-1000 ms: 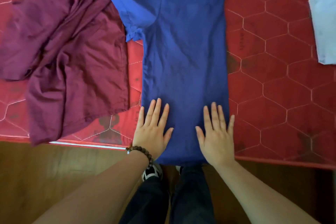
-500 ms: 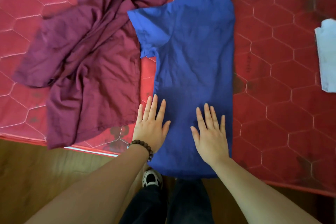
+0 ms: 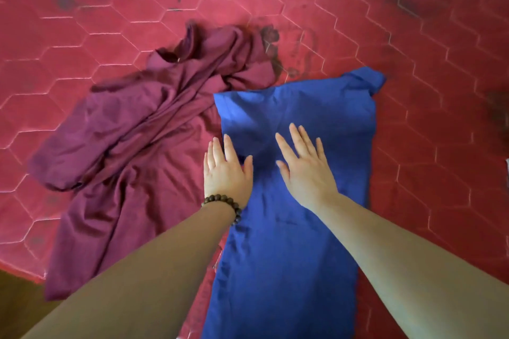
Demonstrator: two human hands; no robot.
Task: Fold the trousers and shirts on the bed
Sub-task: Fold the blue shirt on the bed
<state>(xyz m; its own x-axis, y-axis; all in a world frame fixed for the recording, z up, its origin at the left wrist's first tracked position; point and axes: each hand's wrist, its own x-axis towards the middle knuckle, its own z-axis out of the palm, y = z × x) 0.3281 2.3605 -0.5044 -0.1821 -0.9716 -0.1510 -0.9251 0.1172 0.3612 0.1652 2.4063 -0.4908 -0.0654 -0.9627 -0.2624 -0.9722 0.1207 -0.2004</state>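
A blue shirt (image 3: 325, 107) lies folded lengthwise into a long strip on the red mattress (image 3: 440, 36), its collar at the far right end. Both my hands lie flat on it, fingers straight. My left hand (image 3: 226, 170), with a bead bracelet at the wrist, presses the strip's left edge. My right hand (image 3: 304, 168) presses its middle, below the sleeve area. A crumpled maroon garment (image 3: 132, 146) lies spread to the left, touching the blue shirt's upper left corner.
The mattress has a hexagon quilt pattern and dark stains near the top. Its near edge and the wooden floor (image 3: 16, 305) show at the bottom left. A sliver of a white item (image 3: 507, 165) sits at the right edge.
Both hands have slid up the blue shirt from its hem toward the chest. The view has tilted forward, so the floor and my legs have dropped out of sight.
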